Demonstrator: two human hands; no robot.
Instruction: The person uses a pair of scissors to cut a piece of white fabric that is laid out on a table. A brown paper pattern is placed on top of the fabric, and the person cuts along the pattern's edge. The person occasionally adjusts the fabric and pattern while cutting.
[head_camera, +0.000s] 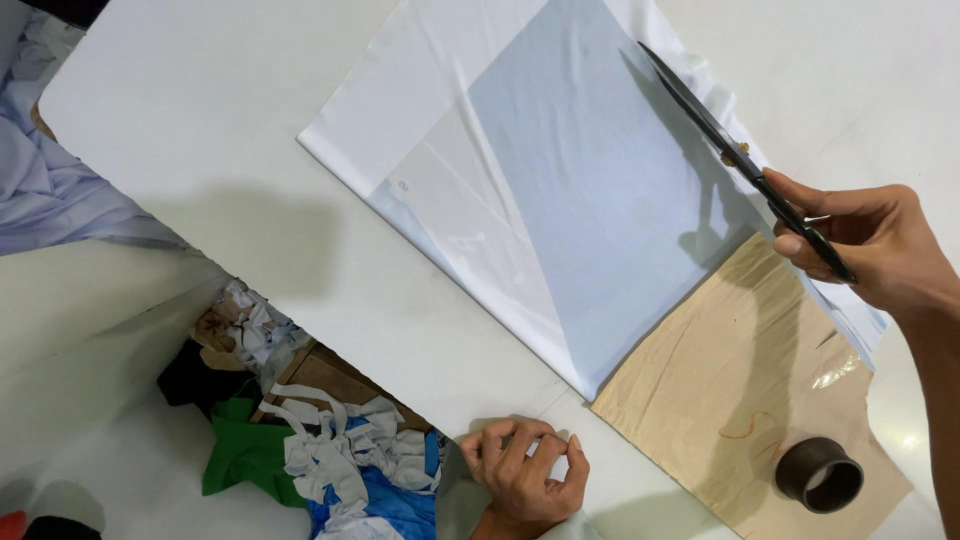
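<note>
- Right hand (872, 245) grips black scissors (735, 155), blades closed over pale fabric (560, 190) beside it
- Left hand (525, 470) curled, fingertips pinching something small, at the table (200, 110) edge

No pkgs, labels, signs or screens visible

The right hand (870, 245) comes in from the right side; its arm runs down along the edge; the fingers are curled shut around something dark and thin, with the thumb (800, 190) lying on top; the left hand (525, 470) sits low in the middle; its fingers (520, 435) are bent in, fingertips pinched close together; only a bit of its wrist shows.
</note>
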